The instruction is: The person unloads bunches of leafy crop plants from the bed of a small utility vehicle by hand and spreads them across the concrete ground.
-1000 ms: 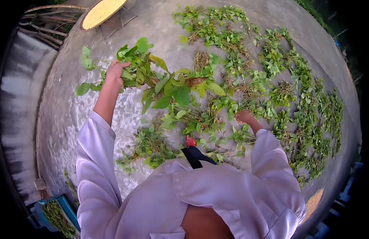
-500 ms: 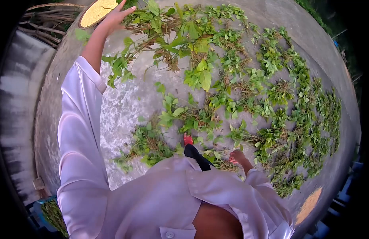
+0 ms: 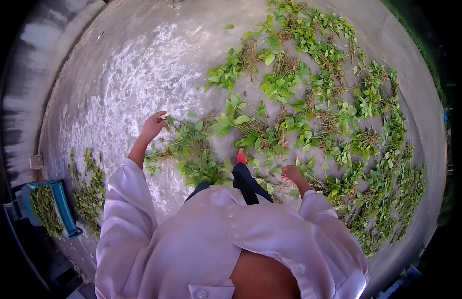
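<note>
My left hand point(image 3: 154, 125) is over the pale floor, left of a loose heap of leafy plants point(image 3: 198, 154). Its thumb and fingers come together at a small green leaf point(image 3: 169, 120). Lower right of centre, my right hand point(image 3: 292, 174) hangs above other cut plants with its fingers loosely bent and apart, holding nothing. Bunches of green plants with brown stems and pods point(image 3: 285, 79) lie spread over the concrete from the centre to the right.
A red-covered foot point(image 3: 241, 156) shows below me, among the plants. At the lower left a blue-green container point(image 3: 65, 209) holds plants, and another plant heap point(image 3: 89, 187) lies beside it. A low grey wall point(image 3: 22, 99) runs along the left.
The large bunch has left my left hand, which has come back down closer to my body. The view has shifted left; the yellow-filled round tray is out of sight, and the lower-left container shows more.
</note>
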{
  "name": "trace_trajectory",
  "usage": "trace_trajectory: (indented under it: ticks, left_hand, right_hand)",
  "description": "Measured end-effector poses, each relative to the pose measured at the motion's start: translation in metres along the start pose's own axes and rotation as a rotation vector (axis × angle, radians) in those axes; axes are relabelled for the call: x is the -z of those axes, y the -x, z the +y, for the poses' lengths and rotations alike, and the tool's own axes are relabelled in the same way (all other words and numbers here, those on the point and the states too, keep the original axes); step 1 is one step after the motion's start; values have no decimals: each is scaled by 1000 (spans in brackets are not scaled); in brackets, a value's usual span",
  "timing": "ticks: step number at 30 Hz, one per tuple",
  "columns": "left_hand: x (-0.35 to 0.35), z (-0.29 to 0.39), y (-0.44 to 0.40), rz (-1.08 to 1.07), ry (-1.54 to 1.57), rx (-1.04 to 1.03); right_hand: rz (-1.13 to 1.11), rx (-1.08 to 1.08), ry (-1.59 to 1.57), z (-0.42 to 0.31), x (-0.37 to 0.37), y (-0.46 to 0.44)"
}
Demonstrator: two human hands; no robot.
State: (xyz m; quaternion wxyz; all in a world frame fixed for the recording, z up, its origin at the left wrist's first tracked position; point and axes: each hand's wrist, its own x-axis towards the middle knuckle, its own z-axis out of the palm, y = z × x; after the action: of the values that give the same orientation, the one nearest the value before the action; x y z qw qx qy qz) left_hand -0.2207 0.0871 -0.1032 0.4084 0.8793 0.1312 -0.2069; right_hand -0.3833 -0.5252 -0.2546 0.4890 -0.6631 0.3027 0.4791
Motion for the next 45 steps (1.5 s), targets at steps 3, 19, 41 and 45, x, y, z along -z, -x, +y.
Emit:
trace_trajectory:
  ticks: [3, 19, 41, 45]
  left_hand:
    - [2, -53, 84, 85, -213, 151]
    - [-124, -340, 487, 153, 554, 608]
    - [-344, -451, 866, 827, 957, 1153]
    - [-415, -392, 903, 731, 1071, 1293]
  right_hand:
    - [15, 30, 61, -20, -4, -15]
    - [-60, -51, 544, -20, -247, 14]
    - [-280, 180, 1468, -112, -625, 32]
    - [-471, 504, 1272, -136, -782, 37]
